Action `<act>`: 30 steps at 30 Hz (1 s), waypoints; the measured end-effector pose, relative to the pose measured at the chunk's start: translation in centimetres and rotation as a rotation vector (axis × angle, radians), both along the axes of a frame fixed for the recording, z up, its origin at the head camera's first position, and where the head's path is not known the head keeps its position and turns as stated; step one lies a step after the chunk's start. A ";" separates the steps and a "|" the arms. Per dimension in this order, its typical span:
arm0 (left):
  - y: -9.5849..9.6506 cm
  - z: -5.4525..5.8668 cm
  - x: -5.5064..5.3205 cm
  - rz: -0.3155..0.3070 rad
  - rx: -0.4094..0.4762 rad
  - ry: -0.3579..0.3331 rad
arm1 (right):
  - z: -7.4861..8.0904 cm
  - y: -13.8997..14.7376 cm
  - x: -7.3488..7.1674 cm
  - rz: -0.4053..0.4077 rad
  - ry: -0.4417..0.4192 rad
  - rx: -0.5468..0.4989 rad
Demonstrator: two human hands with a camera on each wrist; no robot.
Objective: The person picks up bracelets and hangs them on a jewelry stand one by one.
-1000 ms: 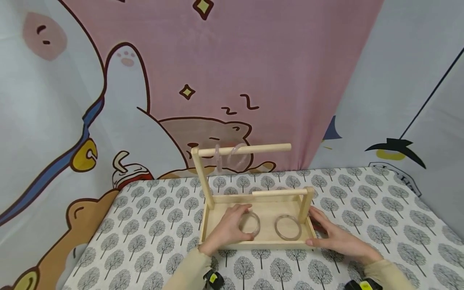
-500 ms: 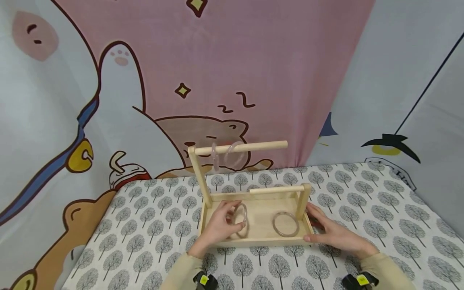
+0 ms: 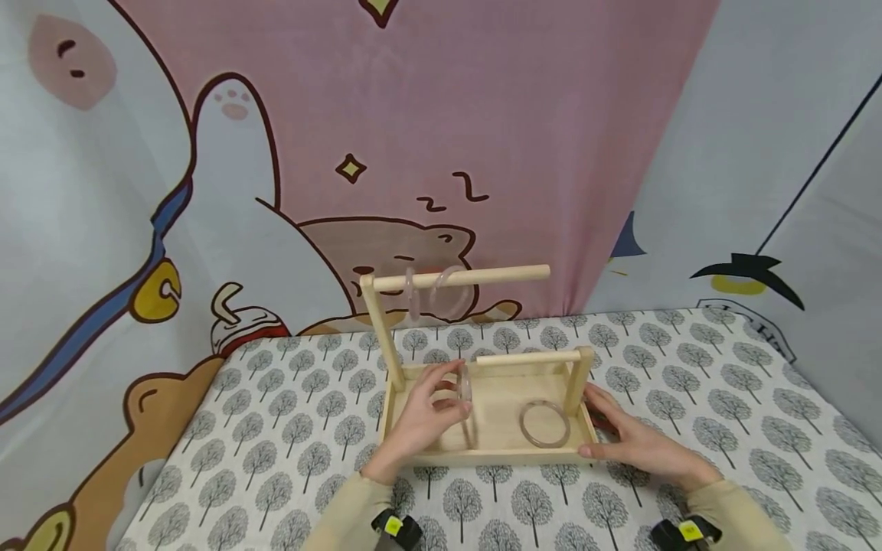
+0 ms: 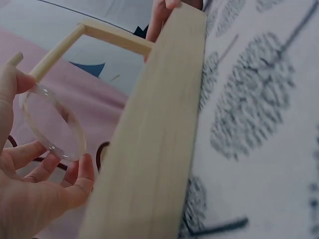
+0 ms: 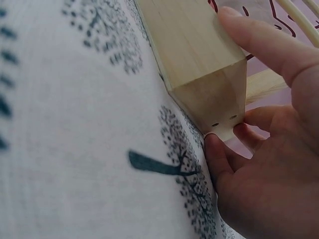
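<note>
My left hand (image 3: 420, 413) pinches a clear, pinkish bangle (image 3: 465, 383) between thumb and fingertips, upright over the left part of a wooden tray stand (image 3: 496, 458). The bangle appears nearly edge-on in the head view and as a tilted ring in the left wrist view. A second bangle (image 3: 544, 445) lies flat in the tray's right part. My right hand (image 3: 637, 451) grips the tray's right end, thumb at the front corner and fingers along the end wall (image 5: 219, 99). Two more bangles, one left (image 3: 412, 295) and one right (image 3: 449, 270), hang on the upper bar.
The upper bar (image 3: 510, 273) runs rightward from a tall left post (image 3: 383, 337). A lower bar (image 3: 527, 359) points left from a short right post (image 3: 578, 383). A tree-print cloth (image 3: 317, 467) covers the table; a cartoon curtain (image 3: 551, 138) hangs behind.
My left hand has lifted the bangle from flat on the tray floor to upright and raised it slightly. The right hand stays at the tray's end.
</note>
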State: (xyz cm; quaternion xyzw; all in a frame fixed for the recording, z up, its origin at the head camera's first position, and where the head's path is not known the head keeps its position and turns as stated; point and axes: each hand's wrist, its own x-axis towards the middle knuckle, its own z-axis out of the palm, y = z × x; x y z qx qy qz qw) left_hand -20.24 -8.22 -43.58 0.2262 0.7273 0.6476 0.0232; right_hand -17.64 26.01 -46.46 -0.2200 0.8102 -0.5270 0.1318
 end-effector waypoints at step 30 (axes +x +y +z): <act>3.0 3.5 -0.7 -0.081 0.128 0.048 | -0.4 0.5 -0.1 0.013 -0.007 -0.026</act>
